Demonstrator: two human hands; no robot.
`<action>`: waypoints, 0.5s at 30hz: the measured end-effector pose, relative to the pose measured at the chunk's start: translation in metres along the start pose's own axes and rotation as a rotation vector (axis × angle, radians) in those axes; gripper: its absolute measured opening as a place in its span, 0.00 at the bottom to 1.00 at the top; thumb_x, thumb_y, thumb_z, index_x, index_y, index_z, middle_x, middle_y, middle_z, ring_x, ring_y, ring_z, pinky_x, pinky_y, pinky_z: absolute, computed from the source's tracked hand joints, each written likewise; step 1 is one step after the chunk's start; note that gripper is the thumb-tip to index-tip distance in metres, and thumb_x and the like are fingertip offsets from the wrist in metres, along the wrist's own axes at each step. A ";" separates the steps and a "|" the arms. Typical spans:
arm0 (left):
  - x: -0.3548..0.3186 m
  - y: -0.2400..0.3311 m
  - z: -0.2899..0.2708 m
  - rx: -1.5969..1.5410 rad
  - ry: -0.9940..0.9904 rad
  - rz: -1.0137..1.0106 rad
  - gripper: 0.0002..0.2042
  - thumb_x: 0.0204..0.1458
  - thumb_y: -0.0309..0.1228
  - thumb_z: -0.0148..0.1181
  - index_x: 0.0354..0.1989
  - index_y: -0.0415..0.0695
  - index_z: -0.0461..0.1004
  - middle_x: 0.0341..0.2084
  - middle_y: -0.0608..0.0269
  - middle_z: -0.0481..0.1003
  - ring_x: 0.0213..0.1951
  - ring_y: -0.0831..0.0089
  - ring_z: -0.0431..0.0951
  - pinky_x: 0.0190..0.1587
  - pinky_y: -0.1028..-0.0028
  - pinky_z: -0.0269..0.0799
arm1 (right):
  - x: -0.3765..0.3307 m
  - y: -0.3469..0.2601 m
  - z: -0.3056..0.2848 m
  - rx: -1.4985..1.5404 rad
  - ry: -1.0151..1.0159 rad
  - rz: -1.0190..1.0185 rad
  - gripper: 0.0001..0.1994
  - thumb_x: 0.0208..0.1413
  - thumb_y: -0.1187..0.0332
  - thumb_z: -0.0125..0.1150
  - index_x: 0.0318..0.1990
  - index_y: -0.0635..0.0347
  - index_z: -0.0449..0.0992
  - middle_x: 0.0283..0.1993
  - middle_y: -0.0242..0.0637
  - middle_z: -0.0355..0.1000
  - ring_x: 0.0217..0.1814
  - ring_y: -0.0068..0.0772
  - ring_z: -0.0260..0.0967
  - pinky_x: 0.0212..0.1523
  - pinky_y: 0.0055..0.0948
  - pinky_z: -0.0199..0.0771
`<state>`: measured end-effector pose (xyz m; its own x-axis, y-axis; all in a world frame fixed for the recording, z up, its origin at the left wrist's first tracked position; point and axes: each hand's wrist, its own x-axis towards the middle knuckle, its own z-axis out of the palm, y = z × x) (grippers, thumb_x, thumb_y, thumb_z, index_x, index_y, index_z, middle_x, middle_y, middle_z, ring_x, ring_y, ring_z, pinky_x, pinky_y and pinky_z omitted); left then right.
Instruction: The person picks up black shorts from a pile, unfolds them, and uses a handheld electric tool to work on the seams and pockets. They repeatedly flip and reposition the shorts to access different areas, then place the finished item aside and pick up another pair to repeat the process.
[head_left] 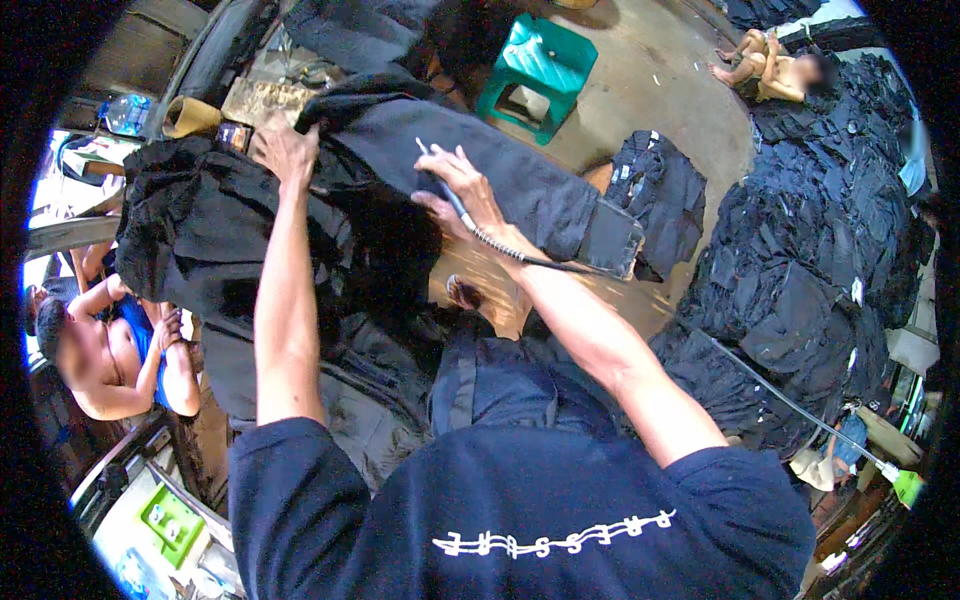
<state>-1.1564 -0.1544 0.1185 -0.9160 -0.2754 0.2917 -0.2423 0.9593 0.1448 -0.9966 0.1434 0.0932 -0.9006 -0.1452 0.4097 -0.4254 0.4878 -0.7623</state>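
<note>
A long dark grey trouser leg (540,205) stretches from the left hand toward the right across the work surface. My left hand (287,150) is at its far left end, fingers bent and closed on the dark cloth. My right hand (468,190) is above the leg's middle, wrapped round a slim pen-shaped tool (457,203). The tool's thin tip points up and left, and a spring-sleeved cable (497,244) trails along my right wrist. Bunched black cloth (215,220) lies below and left of my left hand. More dark fabric covers my lap.
A green plastic stool (540,72) stands beyond the cloth. Large piles of dark garments (800,260) fill the right side. One person (130,340) sits at the left, another (775,72) at the far right. A brown cardboard roll (190,117) and a clear bottle (125,113) are at upper left.
</note>
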 end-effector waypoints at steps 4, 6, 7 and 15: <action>-0.110 0.057 -0.025 -0.315 0.257 -0.215 0.59 0.40 0.64 0.80 0.75 0.43 0.55 0.74 0.35 0.53 0.75 0.37 0.51 0.73 0.37 0.49 | -0.032 0.002 -0.080 -0.060 0.017 0.044 0.20 0.56 0.61 0.78 0.54 0.53 0.81 0.62 0.47 0.80 0.73 0.54 0.71 0.79 0.58 0.60; -0.191 0.095 -0.041 -0.577 0.094 -0.277 0.61 0.37 0.57 0.86 0.73 0.36 0.54 0.67 0.36 0.58 0.72 0.39 0.55 0.74 0.41 0.53 | -0.060 0.012 -0.137 -0.020 0.051 0.105 0.20 0.54 0.64 0.80 0.53 0.54 0.82 0.62 0.46 0.80 0.74 0.53 0.70 0.79 0.57 0.61; -0.221 0.112 -0.045 -0.807 -0.164 -0.483 0.58 0.38 0.49 0.89 0.72 0.37 0.54 0.65 0.38 0.57 0.68 0.45 0.60 0.69 0.49 0.64 | -0.074 0.016 -0.156 -0.034 0.017 0.149 0.20 0.54 0.66 0.80 0.53 0.55 0.81 0.61 0.46 0.81 0.75 0.53 0.70 0.79 0.56 0.61; -0.253 0.112 -0.008 -1.200 -0.120 -0.580 0.25 0.48 0.33 0.85 0.49 0.34 0.77 0.37 0.61 0.80 0.39 0.74 0.79 0.47 0.72 0.76 | -0.104 0.044 -0.166 0.016 -0.130 0.075 0.21 0.53 0.69 0.80 0.54 0.56 0.82 0.60 0.45 0.82 0.74 0.51 0.71 0.79 0.55 0.62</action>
<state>-0.9495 0.0223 0.0690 -0.8144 -0.5549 -0.1697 -0.2311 0.0420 0.9720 -0.9071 0.3226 0.1001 -0.9335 -0.2195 0.2836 -0.3568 0.4877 -0.7968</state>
